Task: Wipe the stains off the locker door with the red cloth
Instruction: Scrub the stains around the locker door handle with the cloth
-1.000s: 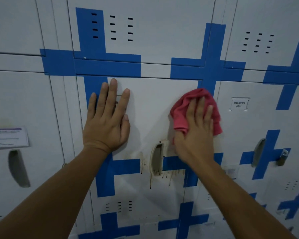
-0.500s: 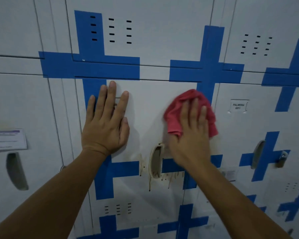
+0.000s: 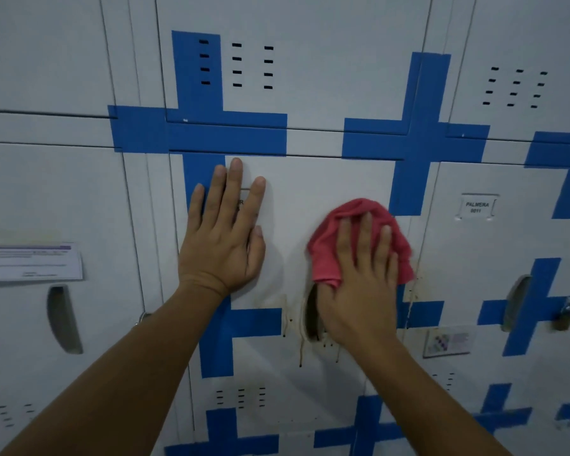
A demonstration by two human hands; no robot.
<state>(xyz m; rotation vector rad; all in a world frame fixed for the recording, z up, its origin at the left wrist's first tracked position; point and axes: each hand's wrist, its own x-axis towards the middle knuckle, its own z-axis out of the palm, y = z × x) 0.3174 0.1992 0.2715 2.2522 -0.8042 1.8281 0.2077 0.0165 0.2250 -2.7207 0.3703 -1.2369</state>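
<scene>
A white locker door [image 3: 323, 185] with blue cross tape fills the middle of the view. Brown drip stains [image 3: 300, 352] run down below its recessed handle [image 3: 311, 312], and more brown marks [image 3: 412, 297] line the door's right edge. My right hand [image 3: 364, 284] presses a crumpled red cloth [image 3: 329, 245] flat against the door, just above and over the handle. My left hand [image 3: 226, 232] lies flat on the door's upper left with fingers spread, covering most of a name label.
Neighbouring lockers surround the door. The right one carries a name tag [image 3: 477, 207], a handle [image 3: 515, 301], a padlock [image 3: 566, 314] and a small sticker [image 3: 448, 342]. The left one has a paper notice [image 3: 30, 261] above its handle [image 3: 63, 319].
My right hand and the red cloth have slid left and down across the door, now overlapping the handle. My left hand has stayed in place on the door.
</scene>
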